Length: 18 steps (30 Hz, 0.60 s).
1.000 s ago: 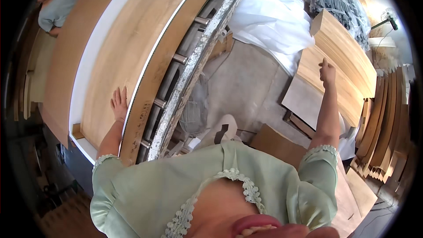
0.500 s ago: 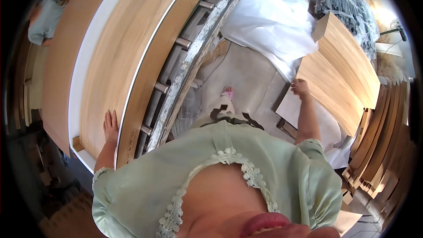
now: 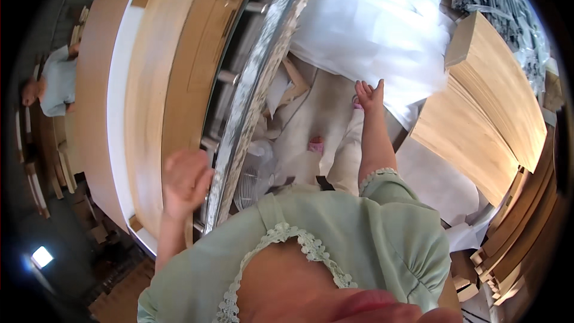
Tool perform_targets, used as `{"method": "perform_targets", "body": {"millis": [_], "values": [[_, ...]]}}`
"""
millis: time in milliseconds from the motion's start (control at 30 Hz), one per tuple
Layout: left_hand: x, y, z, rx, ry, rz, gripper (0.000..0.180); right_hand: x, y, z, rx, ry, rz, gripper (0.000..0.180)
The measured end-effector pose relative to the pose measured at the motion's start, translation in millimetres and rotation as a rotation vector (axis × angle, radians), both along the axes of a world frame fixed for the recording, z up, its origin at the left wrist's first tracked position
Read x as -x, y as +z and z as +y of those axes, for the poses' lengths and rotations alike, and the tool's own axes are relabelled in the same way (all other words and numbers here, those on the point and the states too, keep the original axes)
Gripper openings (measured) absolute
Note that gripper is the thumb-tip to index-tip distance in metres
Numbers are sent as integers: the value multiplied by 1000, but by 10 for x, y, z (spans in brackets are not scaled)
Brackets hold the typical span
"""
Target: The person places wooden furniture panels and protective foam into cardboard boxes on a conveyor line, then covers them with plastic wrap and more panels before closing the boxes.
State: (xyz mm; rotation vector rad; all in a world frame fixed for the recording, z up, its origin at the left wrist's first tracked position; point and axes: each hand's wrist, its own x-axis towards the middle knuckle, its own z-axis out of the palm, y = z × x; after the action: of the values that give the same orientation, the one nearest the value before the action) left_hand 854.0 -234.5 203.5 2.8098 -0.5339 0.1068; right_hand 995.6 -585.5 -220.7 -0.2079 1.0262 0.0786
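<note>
My left hand [image 3: 186,180] is raised with loosely curled fingers over the near end of a long pale wood sheet [image 3: 154,96] that lies on a white-edged table [image 3: 117,119]. It holds nothing and is blurred. My right hand [image 3: 369,94] is stretched forward with fingers spread, empty, at the edge of a crumpled white plastic sheet [image 3: 371,30]. A stack of thin wood veneer sheets [image 3: 487,113] lies to the right of that hand.
A grey metal rail [image 3: 254,93] runs between the table and the floor. A small fan [image 3: 257,173] sits low by my body. More boards [image 3: 520,227] lean at the right. Another person in a pale shirt [image 3: 57,84] is at the far left.
My left hand has lifted off the wood sheet and drawn toward me. My right hand left the veneer stack and moved left to the white plastic. The view swung forward.
</note>
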Motion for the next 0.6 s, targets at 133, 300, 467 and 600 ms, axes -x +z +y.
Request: {"method": "perform_targets", "body": {"millis": [133, 300, 467, 600], "values": [[-589, -563, -786, 177, -5, 193, 18, -756, -388, -136, -131, -224, 32, 71], [-1665, -1298, -1951, 392, -147, 436, 16, -1397, -726, -859, 129, -332, 212, 19], [-2873, -1831, -3309, 568, -268, 382, 28, -1564, -368, -1336, 1529, 687, -338, 41], [-3291, -2333, -3703, -176, -347, 19, 50, -1174, 836, -225, 1717, 883, -751, 60]]}}
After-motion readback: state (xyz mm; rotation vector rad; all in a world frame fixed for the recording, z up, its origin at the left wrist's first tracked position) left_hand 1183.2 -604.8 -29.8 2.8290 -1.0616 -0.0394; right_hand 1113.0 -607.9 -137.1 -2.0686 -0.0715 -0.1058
